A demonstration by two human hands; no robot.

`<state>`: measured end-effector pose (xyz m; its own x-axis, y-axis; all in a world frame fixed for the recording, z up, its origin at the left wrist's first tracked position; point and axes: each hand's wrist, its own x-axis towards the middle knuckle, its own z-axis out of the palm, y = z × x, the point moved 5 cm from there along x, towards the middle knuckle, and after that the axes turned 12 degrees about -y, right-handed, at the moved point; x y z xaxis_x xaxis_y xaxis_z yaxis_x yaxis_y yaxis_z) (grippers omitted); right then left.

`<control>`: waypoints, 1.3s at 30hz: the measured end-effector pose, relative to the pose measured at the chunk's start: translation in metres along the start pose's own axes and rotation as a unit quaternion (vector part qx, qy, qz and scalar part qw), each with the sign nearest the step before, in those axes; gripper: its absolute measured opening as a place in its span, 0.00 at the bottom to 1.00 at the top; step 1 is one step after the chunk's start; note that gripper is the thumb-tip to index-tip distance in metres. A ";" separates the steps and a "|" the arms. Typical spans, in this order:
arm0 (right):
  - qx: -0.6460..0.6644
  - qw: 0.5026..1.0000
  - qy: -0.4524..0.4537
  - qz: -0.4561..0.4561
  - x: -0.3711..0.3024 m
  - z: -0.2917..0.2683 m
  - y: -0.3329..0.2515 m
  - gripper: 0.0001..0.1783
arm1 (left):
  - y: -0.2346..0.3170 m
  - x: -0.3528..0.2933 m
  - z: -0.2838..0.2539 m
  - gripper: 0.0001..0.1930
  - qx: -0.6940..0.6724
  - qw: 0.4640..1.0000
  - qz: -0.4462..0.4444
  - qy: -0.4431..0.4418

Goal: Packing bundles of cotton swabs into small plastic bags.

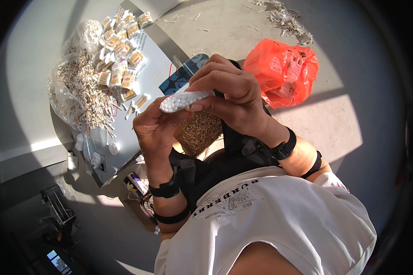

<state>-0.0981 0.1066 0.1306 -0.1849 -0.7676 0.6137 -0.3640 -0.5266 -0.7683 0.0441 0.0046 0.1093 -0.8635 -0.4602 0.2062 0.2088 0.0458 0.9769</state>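
Note:
Between my two hands is a small clear bag of cotton swabs (184,101), its white cotton tips facing me. My left hand (155,130) grips its left end, fingers curled under it. At the other end, my right hand (229,89) pinches the bag between thumb and fingers. On the table to the left lies a big heap of loose cotton swabs (87,87), partly inside a clear plastic bag (62,89). Several filled packs of swabs (119,59) are piled beside it. A few loose swabs (137,104) lie near my left hand.
Below my hands, a container of many thin brown sticks (199,133) sits by my lap. A red plastic bag (280,68) with pinkish contents stands on the floor at right. Scattered white scraps (287,20) lie beyond it. The grey table (158,59) has its edge close to my left hand.

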 end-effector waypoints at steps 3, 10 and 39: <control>0.033 0.999 -0.028 -0.002 -0.001 0.000 0.009 0.15 | -0.001 0.000 0.000 0.13 0.007 1.000 -0.003 0.013; -0.006 1.000 0.023 0.011 0.002 0.002 -0.001 0.15 | 0.003 0.000 0.003 0.12 -0.020 0.999 0.014 0.039; -0.011 0.999 0.040 0.020 0.000 -0.002 0.001 0.16 | 0.004 0.003 0.009 0.12 0.055 0.998 0.013 0.027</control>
<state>-0.1005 0.1069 0.1301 -0.2724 -0.7560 0.5951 -0.3749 -0.4863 -0.7893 0.0379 0.0117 0.1143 -0.8320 -0.5043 0.2311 0.1764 0.1545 0.9721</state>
